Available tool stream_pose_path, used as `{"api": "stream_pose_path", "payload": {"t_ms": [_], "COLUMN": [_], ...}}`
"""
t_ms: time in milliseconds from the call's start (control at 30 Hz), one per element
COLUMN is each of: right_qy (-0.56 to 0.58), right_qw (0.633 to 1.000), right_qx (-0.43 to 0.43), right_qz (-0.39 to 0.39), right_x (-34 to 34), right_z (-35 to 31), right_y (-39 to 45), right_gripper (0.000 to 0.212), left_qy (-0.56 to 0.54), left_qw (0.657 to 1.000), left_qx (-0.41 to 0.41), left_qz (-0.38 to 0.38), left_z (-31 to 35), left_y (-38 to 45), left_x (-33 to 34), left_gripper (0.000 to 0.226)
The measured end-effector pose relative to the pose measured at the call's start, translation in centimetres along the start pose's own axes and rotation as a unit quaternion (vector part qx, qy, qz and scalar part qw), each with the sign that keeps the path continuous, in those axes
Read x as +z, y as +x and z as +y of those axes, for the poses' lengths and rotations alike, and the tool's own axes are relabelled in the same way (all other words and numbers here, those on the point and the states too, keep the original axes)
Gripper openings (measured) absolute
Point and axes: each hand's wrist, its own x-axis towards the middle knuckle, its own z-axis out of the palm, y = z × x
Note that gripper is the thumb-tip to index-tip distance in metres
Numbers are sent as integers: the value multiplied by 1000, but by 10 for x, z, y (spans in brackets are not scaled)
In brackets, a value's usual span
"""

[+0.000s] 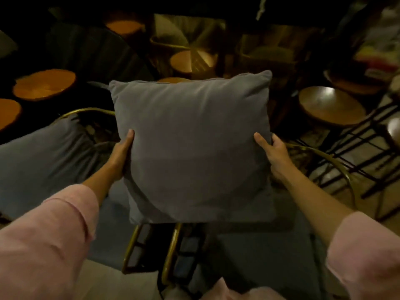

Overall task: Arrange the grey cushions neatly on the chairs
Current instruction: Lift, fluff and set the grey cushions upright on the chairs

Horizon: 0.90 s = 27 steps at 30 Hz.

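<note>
A square grey cushion (192, 146) is held up in front of me, above two gold-framed chairs. My left hand (122, 153) grips its left edge and my right hand (275, 153) grips its right edge, fingers wrapped behind. Another grey cushion (41, 161) lies slumped on the left chair, against its curved gold back rail (86, 111). The right chair's gold rail (337, 167) curves round behind my right arm; its grey seat pad (259, 256) shows below the held cushion. Both sleeves are pink.
Round wooden stools stand around: two at the far left (44, 84), one at the right (331, 107) on black metal legs, others further back (186, 60). A dark table (93, 50) sits behind the left chair. The room is dim.
</note>
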Motion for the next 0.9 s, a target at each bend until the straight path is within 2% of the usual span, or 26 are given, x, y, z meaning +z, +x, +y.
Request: {"api": "stream_pose_path", "payload": {"t_ms": [200, 333, 433, 567, 667, 800, 900], "right_qy": [77, 104, 129, 155, 161, 161, 151], "right_qw": [992, 986, 982, 979, 979, 978, 977], "right_qx": [56, 41, 25, 35, 44, 61, 77], "right_qz": [83, 125, 135, 126, 116, 117, 126], "right_x": [-136, -208, -249, -279, -290, -298, -294], "right_z": [31, 38, 38, 37, 43, 66, 88], "right_y": [-15, -14, -4, 17, 40, 81, 103], "right_gripper": [115, 115, 117, 132, 126, 114, 108], "left_qy": [44, 50, 48, 24, 19, 7, 17], "left_qw": [996, 992, 991, 992, 992, 993, 993], "left_qx": [26, -3, -14, 11, 22, 26, 1], "left_qz": [-74, -113, -122, -124, -121, -114, -114], "left_z": [-19, -24, -18, -6, -11, -25, -47], "left_y": [-13, -14, -12, 2, 18, 48, 67], "left_x": [141, 222, 279, 325, 349, 370, 375], "left_gripper": [82, 99, 98, 104, 105, 93, 90]}}
